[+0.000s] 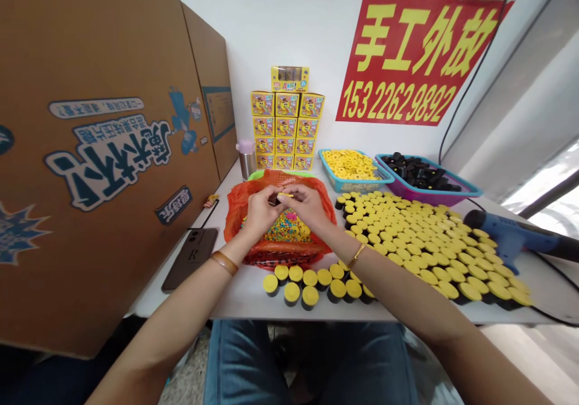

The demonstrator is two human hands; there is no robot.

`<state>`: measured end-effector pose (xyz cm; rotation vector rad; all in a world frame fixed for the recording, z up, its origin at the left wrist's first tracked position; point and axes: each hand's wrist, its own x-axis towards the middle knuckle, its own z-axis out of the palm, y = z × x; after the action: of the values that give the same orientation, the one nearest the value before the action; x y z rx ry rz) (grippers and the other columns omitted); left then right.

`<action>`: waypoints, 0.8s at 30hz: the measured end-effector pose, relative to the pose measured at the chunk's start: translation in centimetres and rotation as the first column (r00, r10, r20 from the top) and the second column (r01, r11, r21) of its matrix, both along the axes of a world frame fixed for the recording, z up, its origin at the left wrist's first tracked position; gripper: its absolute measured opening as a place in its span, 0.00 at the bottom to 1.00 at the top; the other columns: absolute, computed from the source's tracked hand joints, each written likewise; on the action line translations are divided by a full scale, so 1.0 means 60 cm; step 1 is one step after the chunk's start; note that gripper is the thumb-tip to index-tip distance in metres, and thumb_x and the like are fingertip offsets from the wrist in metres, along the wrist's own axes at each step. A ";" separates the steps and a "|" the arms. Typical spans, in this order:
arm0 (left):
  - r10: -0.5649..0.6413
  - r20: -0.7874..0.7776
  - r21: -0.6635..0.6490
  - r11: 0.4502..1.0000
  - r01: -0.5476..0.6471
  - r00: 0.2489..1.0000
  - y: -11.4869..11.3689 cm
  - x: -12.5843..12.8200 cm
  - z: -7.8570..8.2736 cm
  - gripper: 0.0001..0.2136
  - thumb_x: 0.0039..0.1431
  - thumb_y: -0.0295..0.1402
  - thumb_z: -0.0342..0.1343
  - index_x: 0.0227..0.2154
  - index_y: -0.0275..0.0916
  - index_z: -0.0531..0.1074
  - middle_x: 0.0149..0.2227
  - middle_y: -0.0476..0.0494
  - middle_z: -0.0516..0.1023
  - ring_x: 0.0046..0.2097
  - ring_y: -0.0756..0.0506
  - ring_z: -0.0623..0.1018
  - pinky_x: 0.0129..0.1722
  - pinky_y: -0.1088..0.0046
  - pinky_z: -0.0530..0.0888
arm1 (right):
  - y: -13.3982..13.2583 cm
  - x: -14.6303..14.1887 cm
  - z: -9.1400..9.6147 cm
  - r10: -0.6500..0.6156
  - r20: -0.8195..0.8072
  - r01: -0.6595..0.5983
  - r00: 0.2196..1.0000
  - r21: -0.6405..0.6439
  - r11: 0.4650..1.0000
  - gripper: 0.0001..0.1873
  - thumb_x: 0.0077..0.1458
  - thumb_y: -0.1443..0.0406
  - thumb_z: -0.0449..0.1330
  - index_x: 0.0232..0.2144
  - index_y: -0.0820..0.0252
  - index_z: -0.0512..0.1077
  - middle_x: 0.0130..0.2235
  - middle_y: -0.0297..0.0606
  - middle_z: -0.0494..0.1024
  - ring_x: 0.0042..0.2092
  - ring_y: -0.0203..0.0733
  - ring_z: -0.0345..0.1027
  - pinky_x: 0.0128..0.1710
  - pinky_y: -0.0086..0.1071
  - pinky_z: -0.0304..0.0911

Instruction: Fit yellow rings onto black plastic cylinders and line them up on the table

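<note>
My left hand (261,213) and my right hand (307,207) meet above a basket lined with an orange-red plastic bag (237,212). Small multicoloured candy beads (289,227) fill the bag, with a pink piece (291,216) among them. The left fingers are closed around a small black cup (273,200), largely covered by them. My right fingers pinch a yellow lid (284,195) at the cup's top; how far it is seated I cannot tell. In front of the bag and to the right stand many black cups with yellow lids (310,296).
A blue basket of yellow lids (350,165) and a basket of black cups (420,172) stand at the back right. Yellow boxes (286,128) are stacked behind, beside a thermos (246,159). A phone (190,260), a large carton (113,151) and a blue heat gun (511,236) flank the workspace.
</note>
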<state>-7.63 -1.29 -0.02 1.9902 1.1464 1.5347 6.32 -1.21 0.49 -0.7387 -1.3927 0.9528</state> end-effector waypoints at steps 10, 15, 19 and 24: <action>0.135 -0.011 0.086 0.987 -0.134 0.991 -0.010 -0.004 0.011 0.11 0.50 0.34 0.65 0.36 0.39 0.74 0.35 0.45 0.77 0.37 0.46 0.74 0.40 0.70 0.70 | 0.010 -0.021 0.028 0.218 -0.265 -0.328 0.939 -0.504 0.799 0.15 0.52 0.56 0.67 0.29 0.60 0.70 0.20 0.33 0.71 0.23 0.36 0.65 0.26 0.32 0.69; -0.053 0.022 0.004 0.999 0.053 0.998 -0.009 0.003 0.014 0.11 0.48 0.36 0.66 0.33 0.38 0.74 0.31 0.47 0.76 0.33 0.48 0.73 0.37 0.72 0.69 | 0.019 0.015 0.033 0.384 -0.261 -0.464 0.885 -0.551 0.694 0.07 0.53 0.62 0.65 0.29 0.60 0.73 0.19 0.30 0.70 0.22 0.33 0.62 0.25 0.27 0.63; 0.142 -0.056 0.131 0.982 -0.133 0.988 -0.022 0.009 0.019 0.09 0.49 0.33 0.64 0.23 0.39 0.68 0.26 0.50 0.69 0.31 0.49 0.67 0.34 0.72 0.65 | 0.015 0.009 0.018 0.417 -0.338 -0.535 0.844 -0.460 0.709 0.09 0.53 0.59 0.65 0.32 0.59 0.73 0.25 0.33 0.76 0.27 0.35 0.68 0.30 0.30 0.66; 0.033 0.000 0.055 0.998 -0.033 0.999 -0.020 0.010 0.019 0.09 0.47 0.33 0.65 0.28 0.39 0.69 0.29 0.50 0.71 0.32 0.49 0.69 0.36 0.72 0.66 | 0.022 -0.005 0.007 0.317 -0.337 -0.453 0.887 -0.490 0.745 0.11 0.48 0.59 0.66 0.27 0.58 0.69 0.17 0.27 0.66 0.19 0.31 0.56 0.20 0.26 0.55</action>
<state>-7.03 -2.49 1.14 2.0172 1.1545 1.5977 5.99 0.11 0.90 -0.7376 -1.0715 1.7767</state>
